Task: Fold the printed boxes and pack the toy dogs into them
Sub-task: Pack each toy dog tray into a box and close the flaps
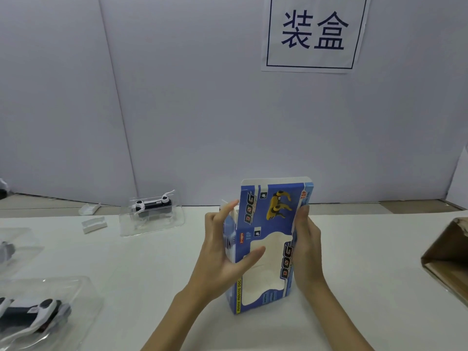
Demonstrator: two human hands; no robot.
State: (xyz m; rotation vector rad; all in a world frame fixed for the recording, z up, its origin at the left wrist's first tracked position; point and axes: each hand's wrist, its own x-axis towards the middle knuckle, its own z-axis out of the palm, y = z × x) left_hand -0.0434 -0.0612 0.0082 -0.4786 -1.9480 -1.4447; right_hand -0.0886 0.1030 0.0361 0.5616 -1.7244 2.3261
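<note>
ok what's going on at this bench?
A person is folding a blue printed box, standing it upright on the white table. The left hand works the side flap; the right hand steadies the other edge. The box looks empty. Toy dogs in clear trays wait to the left, unpacked.

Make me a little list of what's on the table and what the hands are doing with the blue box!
box: blue printed box, standing on end on the white table, window cutout in front, top flaps not closed
left hand: left hand on the box's left side, fingers straight, thumb across the window
right hand: right hand along the box's right edge
toy dogs: one black-and-white toy dog in a clear tray far left, another near left
carton: brown carton at right edge
wall sign: paper sign
</note>
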